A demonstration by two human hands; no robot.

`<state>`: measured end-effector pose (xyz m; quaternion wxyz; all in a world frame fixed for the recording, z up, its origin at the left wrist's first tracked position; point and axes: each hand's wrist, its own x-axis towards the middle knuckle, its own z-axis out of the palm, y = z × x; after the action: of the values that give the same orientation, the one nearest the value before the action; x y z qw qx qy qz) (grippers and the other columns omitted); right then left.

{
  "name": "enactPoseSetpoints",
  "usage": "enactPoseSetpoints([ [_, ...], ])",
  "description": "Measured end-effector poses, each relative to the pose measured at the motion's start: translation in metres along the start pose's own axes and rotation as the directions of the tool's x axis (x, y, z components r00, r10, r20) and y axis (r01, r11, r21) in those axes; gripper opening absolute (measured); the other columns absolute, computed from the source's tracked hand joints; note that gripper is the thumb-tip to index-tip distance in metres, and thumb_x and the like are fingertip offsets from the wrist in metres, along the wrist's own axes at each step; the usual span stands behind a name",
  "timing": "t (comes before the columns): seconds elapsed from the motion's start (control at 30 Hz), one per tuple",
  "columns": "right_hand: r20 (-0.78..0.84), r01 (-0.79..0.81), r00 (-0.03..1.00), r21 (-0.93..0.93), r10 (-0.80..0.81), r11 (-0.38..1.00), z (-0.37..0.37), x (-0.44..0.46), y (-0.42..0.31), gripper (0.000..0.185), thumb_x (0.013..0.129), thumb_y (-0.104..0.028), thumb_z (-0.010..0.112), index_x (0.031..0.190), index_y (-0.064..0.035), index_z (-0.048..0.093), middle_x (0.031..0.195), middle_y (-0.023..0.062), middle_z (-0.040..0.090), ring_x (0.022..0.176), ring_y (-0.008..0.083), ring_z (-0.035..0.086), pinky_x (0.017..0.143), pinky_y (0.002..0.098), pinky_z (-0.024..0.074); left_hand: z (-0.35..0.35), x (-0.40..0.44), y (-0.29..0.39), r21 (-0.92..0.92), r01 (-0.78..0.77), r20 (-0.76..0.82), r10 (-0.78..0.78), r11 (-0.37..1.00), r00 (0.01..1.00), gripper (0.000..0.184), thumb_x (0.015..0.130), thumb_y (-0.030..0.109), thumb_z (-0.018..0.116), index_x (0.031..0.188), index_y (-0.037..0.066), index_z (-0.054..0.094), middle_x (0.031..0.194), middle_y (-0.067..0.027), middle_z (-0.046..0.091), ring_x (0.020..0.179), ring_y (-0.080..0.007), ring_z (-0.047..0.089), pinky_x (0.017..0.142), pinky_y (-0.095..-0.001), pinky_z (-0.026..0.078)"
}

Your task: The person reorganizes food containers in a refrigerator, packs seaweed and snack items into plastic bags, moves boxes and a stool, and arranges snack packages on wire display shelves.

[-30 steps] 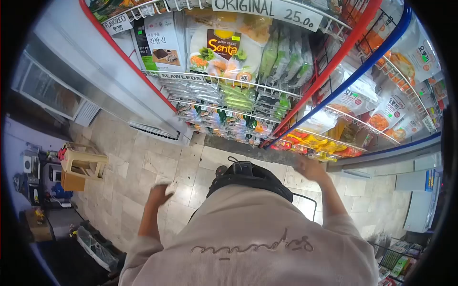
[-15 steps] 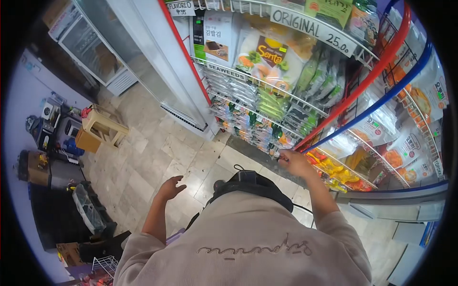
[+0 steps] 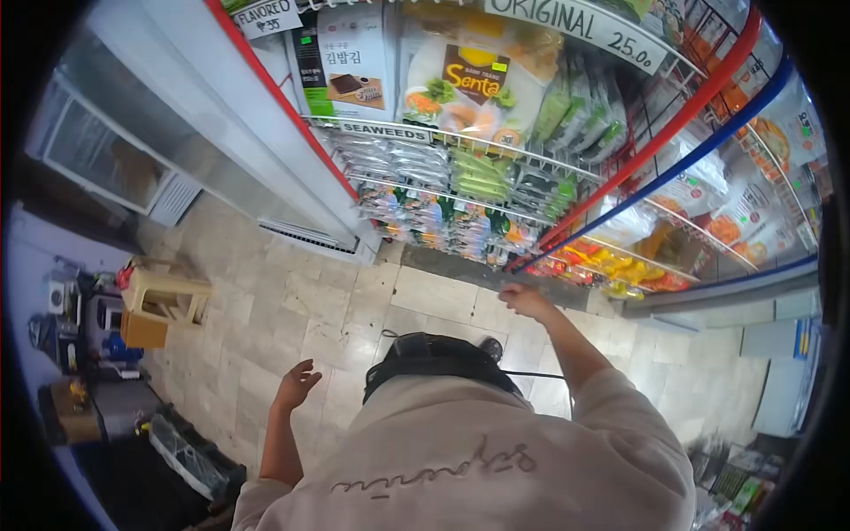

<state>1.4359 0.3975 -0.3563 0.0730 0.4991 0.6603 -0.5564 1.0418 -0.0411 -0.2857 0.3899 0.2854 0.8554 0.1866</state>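
Observation:
My right hand (image 3: 524, 301) hangs over the floor just short of the rack's lower front corner, its fingers slightly bent and nothing visible in them. My left hand (image 3: 298, 385) is out to the left above the tiles, fingers loosely apart and holding nothing. Closest to the right hand are the red and blue rack frames and a row of yellow and red packets (image 3: 633, 270). Further up the wire rack sit a Senta rice paper pack (image 3: 478, 84), a boxed seaweed pack (image 3: 350, 66) and small silver packets (image 3: 390, 164).
A glass-doored fridge (image 3: 111, 146) stands at the far left. Near it are a cream plastic stool (image 3: 168, 296) and a brown box (image 3: 142, 331). Black bags or crates (image 3: 133, 469) lie at lower left. Tiled floor (image 3: 336, 305) runs between them and the rack.
My view has turned and shifted, bringing the rack's left side closer. My right hand has come away from the rack's lower corner. The left hand stays free at my side.

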Motion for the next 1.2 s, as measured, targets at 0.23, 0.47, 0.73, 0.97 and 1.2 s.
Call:
enactPoseSetpoints([
  [0.23,0.091,0.205,0.977,-0.176,-0.191,0.963,0.107,0.063,-0.064,0.044,0.087,-0.044,0.062,0.109,-0.0071,0.068,0.099,0.0123,0.070,0.091,0.0264,0.067,0.082,0.0365,0.0508,-0.061,0.078,0.022,-0.075,-0.134,-0.007,0.134,0.988,0.991,0.048,0.090,0.024,0.067,0.129,-0.001,0.054,0.118,-0.0169,0.064,0.107,-0.0248,0.062,0.092,-0.0339,0.048],
  [0.47,0.153,0.349,0.936,-0.317,-0.316,0.882,0.182,0.110,-0.135,0.041,0.089,-0.040,0.059,0.113,-0.0068,0.064,0.104,0.0156,0.068,0.096,0.0308,0.065,0.084,0.0385,0.0504,-0.067,0.123,0.069,-0.236,-0.230,0.101,0.260,0.944,0.960,0.043,0.093,0.018,0.061,0.131,0.001,0.052,0.121,-0.0106,0.062,0.108,-0.0185,0.060,0.094,-0.0296,0.046],
  [0.73,0.084,0.240,0.971,-0.273,-0.225,0.932,0.154,0.124,-0.033,0.040,0.087,-0.041,0.059,0.107,-0.0071,0.067,0.104,0.0165,0.069,0.095,0.0314,0.065,0.084,0.0390,0.0503,-0.035,0.129,0.043,-0.295,-0.057,0.160,0.108,0.954,0.981,0.044,0.093,0.023,0.059,0.130,0.002,0.053,0.119,-0.0096,0.063,0.109,-0.0173,0.058,0.095,-0.0306,0.045],
  [0.97,-0.276,-0.154,0.891,0.563,0.360,0.812,0.038,0.139,0.022,0.028,0.091,-0.040,0.057,0.101,-0.0143,0.062,0.081,0.0002,0.063,0.069,0.0124,0.059,0.054,0.0315,0.0481,-0.015,0.134,0.048,-0.170,-0.110,0.159,0.137,0.979,0.978,0.043,0.091,0.020,0.064,0.129,0.002,0.054,0.117,-0.0124,0.064,0.105,-0.0201,0.062,0.092,-0.0319,0.048],
  [1.2,-0.135,0.013,0.868,0.969,0.479,0.248,0.000,0.237,0.067,0.035,0.093,-0.052,0.052,0.088,-0.0170,0.056,0.067,-0.0022,0.053,0.052,0.0114,0.047,0.046,0.0255,0.0327,-0.002,0.097,0.043,-0.075,-0.020,0.150,0.031,0.997,0.988,0.045,0.089,0.021,0.066,0.128,0.002,0.055,0.117,-0.0136,0.065,0.104,-0.0223,0.063,0.090,-0.0342,0.049],
])
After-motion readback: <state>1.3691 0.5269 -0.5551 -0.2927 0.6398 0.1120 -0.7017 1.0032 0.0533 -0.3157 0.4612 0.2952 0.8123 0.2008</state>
